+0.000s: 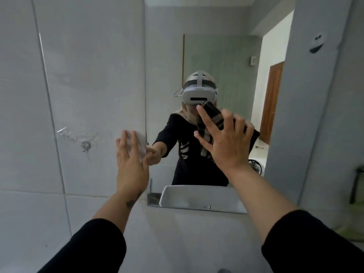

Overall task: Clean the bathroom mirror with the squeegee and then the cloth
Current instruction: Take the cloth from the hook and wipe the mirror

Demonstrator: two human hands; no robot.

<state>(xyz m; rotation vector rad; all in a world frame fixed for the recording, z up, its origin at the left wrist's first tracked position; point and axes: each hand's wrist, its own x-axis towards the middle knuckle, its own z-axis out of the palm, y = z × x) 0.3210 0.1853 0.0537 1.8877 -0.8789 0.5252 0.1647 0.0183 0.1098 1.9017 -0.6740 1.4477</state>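
The frameless bathroom mirror (216,56) hangs on the grey tiled wall straight ahead. My right hand (226,140) presses a dark striped cloth (213,115) flat against the glass near the mirror's middle, fingers spread over it. My left hand (131,164) rests on the wall tile at the mirror's left edge, fingers apart, thumb touching the glass edge. A pale glossy patch shows under its fingertips; I cannot tell what it is. No squeegee is in view. The mirror reflects a person in a headset with both arms raised.
A small metal hook (86,145) with torn tape residue sits on the tile left of my left hand. The white basin rim (197,198) shows reflected at the mirror's bottom. A side wall (325,115) on the right carries a grey holder (317,43).
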